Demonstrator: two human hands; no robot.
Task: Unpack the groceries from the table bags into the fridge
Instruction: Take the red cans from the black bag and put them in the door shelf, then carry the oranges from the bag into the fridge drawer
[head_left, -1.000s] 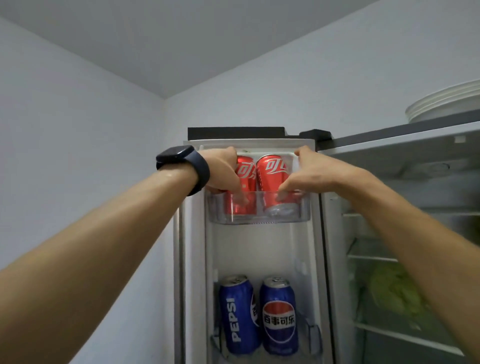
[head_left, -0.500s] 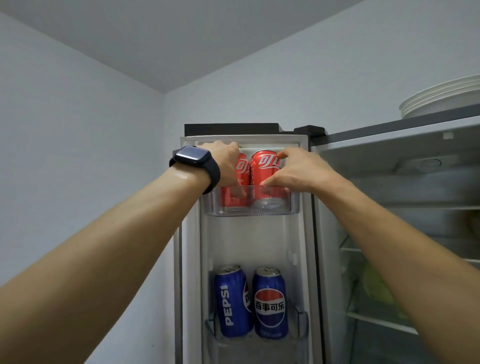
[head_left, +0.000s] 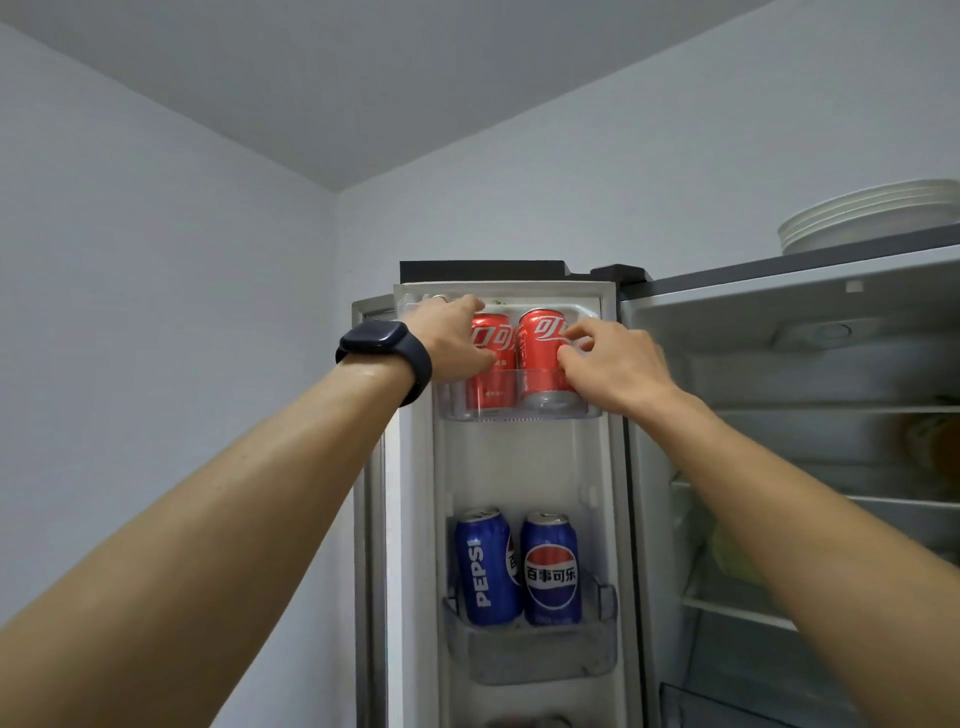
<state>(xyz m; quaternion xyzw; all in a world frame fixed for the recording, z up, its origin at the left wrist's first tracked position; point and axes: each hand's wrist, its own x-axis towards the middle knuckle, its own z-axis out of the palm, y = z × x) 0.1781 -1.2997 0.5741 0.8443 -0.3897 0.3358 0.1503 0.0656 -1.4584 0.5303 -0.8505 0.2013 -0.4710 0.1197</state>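
Note:
Two red cola cans stand upright side by side in the clear top door bin (head_left: 587, 410) of the open fridge door. My left hand (head_left: 452, 340), with a dark watch on the wrist, grips the left red can (head_left: 493, 364) from its left side. My right hand (head_left: 613, 364) curls its fingers round the right red can (head_left: 537, 348) from the right. Two blue Pepsi cans (head_left: 519, 569) stand in the lower door bin (head_left: 540, 654).
The fridge interior (head_left: 779, 467) lies open to the right, with wire-edged shelves and something green (head_left: 732, 561) on a lower shelf. A stack of white plates (head_left: 872, 213) rests on the fridge top. A grey wall stands close on the left.
The right red can has been slid left, next to the left can. Both hands stay on the cans; the view has shifted slightly.

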